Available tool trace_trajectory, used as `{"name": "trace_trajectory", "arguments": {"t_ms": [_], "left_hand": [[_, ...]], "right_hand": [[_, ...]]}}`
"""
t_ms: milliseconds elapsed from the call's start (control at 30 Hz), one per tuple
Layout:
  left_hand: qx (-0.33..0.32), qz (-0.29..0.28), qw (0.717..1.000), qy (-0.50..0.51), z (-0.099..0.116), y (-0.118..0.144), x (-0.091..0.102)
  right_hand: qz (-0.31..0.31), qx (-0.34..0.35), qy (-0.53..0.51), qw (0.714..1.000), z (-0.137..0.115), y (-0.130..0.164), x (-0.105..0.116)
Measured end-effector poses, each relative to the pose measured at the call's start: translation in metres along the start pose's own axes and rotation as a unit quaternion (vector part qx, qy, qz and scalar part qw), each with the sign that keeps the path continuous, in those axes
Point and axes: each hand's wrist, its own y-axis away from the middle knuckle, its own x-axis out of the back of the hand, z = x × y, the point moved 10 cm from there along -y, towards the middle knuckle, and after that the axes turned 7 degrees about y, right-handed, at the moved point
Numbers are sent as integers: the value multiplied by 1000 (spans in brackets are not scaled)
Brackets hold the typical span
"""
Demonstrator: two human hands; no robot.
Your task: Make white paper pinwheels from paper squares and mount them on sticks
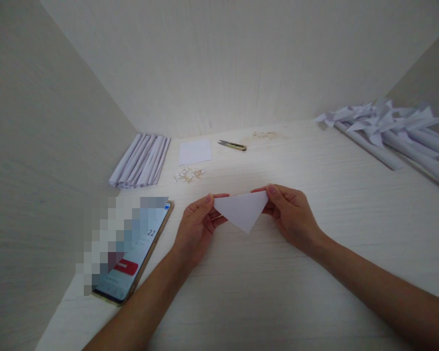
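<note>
Between my two hands is a white sheet of paper (243,209), folded into a triangle with its long edge at the top and its point hanging down toward me. My left hand (201,222) pinches the left corner, thumb on top and fingers behind. The right corner is gripped the same way by my right hand (289,207). Beyond the hands, a small heap of cotton swab pieces (190,174) lies on the white table (263,287). A stack of square white paper (195,152) sits behind that heap, with thread snips (233,145) to its right.
Several rolled paper tubes (142,161) lie side by side at the back left. A phone (146,243), partly blurred out, rests by my left forearm. Paper pinwheels on tubes (384,129) are piled at the back right. Small stick scraps (265,135) lie near the back wall.
</note>
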Motion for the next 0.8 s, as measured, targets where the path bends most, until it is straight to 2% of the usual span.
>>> {"name": "trace_trajectory", "arguments": {"t_ms": [133, 233, 333, 433, 567, 800], "left_hand": [[-67, 45, 992, -100, 13, -3, 14], [-79, 51, 977, -191, 19, -5, 18], [-71, 26, 955, -288, 20, -4, 10], [-48, -31, 930, -364, 13, 0, -5], [-37, -71, 909, -408, 4, 7, -20], [-60, -61, 904, -418, 2, 10, -24]], "right_hand": [[8, 49, 101, 994, -11, 5, 2], [34, 83, 177, 980, -20, 8, 6], [56, 106, 247, 962, -28, 10, 9], [60, 115, 326, 937, -32, 11, 6], [38, 136, 376, 916, -34, 15, -4], [-5, 160, 372, 914, -35, 20, -16]]}}
